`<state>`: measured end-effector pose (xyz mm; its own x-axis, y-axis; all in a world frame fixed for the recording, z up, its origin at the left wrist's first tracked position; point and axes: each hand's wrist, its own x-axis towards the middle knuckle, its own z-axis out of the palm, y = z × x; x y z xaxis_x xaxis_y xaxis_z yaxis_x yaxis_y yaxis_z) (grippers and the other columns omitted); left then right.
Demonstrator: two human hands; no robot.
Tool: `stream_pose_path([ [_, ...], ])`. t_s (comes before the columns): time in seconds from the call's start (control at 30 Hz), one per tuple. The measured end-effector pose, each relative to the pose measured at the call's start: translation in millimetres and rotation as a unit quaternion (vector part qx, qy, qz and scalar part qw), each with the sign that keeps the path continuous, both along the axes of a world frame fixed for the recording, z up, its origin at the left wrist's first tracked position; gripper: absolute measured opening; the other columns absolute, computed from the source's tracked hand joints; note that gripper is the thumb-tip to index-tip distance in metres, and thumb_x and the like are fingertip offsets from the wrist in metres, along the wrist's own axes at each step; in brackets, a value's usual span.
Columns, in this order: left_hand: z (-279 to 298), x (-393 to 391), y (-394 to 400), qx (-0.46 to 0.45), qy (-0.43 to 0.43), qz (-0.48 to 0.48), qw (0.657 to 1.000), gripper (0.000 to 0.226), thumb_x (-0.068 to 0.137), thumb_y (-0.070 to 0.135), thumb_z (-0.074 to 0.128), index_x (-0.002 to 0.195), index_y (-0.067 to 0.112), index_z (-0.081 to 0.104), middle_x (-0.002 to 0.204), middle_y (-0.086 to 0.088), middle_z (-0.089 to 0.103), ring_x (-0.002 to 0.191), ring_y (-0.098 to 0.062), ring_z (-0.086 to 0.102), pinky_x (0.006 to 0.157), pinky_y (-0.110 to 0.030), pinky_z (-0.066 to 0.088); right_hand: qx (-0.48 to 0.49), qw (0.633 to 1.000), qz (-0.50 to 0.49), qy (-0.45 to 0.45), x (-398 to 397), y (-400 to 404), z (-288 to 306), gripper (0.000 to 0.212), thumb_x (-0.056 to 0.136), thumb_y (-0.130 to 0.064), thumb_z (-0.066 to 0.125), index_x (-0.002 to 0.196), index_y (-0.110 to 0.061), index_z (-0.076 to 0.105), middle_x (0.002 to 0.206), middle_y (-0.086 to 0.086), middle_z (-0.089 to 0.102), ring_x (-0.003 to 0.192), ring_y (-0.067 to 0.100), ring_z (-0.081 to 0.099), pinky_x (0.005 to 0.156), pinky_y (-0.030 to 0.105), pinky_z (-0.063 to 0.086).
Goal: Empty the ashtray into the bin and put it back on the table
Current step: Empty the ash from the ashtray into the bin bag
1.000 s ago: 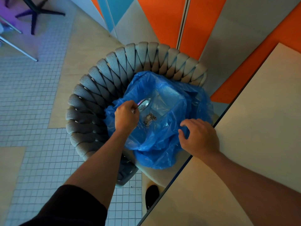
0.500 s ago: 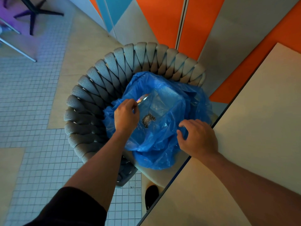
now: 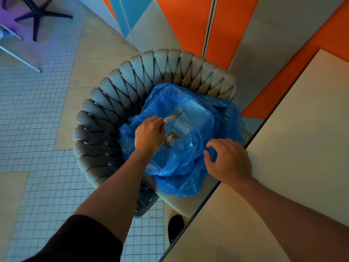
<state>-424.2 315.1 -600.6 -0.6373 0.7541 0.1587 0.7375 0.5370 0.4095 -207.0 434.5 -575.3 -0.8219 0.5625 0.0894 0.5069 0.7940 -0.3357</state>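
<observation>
The right hand (image 3: 229,159), by the bench (image 3: 302,129) edge, keeps its fingers curled on the bag (image 3: 188,167) rim, holding it open. The left hand (image 3: 149,135) pinches the ashtray (image 3: 172,117) over the bag. In the last second the ashtray has turned nearly edge-on. The ash (image 3: 171,138) heap below looks no bigger, so I'd say tipping is done and the return to the bench remains.

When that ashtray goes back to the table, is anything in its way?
Nothing fixed that I can see. The left hand holds the ashtray over the blue bag; the table lies just to the right. Only the person's own right hand, gripping the bag's edge, sits between them.
</observation>
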Motion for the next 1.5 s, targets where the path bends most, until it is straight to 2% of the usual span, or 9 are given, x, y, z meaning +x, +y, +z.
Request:
stream_pose_path([
  [0.17,5,2,3,0.036,0.059,-0.018,0.997,0.006,0.085,0.004,0.061,0.080,0.006,0.064,0.077,-0.007,0.063,0.069,-0.027,0.056,0.047,-0.038,0.046,0.000,1.000,0.000,0.003,0,0,0,0.020,0.080,-0.032,0.066,0.093,-0.017,0.068,0.076,-0.003,0.068,0.068,0.018,0.059,0.059,0.031,0.049],
  [0.37,2,3,7,-0.094,0.042,-0.073,0.992,0.018,0.088,0.006,0.055,0.101,0.010,0.068,0.088,-0.005,0.063,0.083,-0.029,0.058,0.054,-0.042,0.049,0.000,1.000,0.000,0.005,1,0,1,0.021,0.080,-0.031,0.068,0.094,-0.016,0.069,0.077,-0.002,0.070,0.068,0.019,0.059,0.059,0.030,0.047],
  [0.73,0,-1,6,-0.091,0.035,-0.056,0.994,0.013,0.087,0.008,0.056,0.094,0.008,0.067,0.085,-0.006,0.063,0.079,-0.030,0.058,0.055,-0.044,0.051,-0.008,1.000,0.000,0.000,0,-1,3,0.022,0.081,-0.032,0.066,0.096,-0.016,0.068,0.078,-0.002,0.069,0.069,0.019,0.060,0.060,0.032,0.049],
  [1.0,2,2,7,-0.020,0.096,-0.054,0.994,0.006,0.083,0.005,0.062,0.085,0.005,0.068,0.080,-0.008,0.065,0.071,-0.030,0.058,0.042,-0.038,0.046,-0.010,1.000,0.002,-0.005,0,0,1,0.023,0.083,-0.034,0.063,0.096,-0.016,0.067,0.077,-0.002,0.068,0.069,0.018,0.058,0.059,0.032,0.049],
  [1.17,-6,5,13,-0.135,0.050,-0.065,0.987,0.015,0.083,0.000,0.059,0.090,0.010,0.066,0.084,-0.004,0.062,0.082,-0.031,0.059,0.052,-0.036,0.032,-0.012,1.000,0.002,-0.009,1,1,-1,0.025,0.083,-0.037,0.059,0.097,-0.017,0.067,0.077,-0.002,0.069,0.068,0.017,0.058,0.060,0.031,0.048],
  [1.5,-9,4,12,-0.117,0.048,-0.043,0.991,0.016,0.084,0.004,0.057,0.095,0.011,0.067,0.088,-0.003,0.063,0.084,-0.029,0.058,0.053,-0.035,0.032,-0.006,1.000,0.003,-0.004,2,1,-3,0.026,0.083,-0.039,0.056,0.096,-0.018,0.066,0.076,-0.003,0.067,0.067,0.016,0.056,0.059,0.026,0.037],
])
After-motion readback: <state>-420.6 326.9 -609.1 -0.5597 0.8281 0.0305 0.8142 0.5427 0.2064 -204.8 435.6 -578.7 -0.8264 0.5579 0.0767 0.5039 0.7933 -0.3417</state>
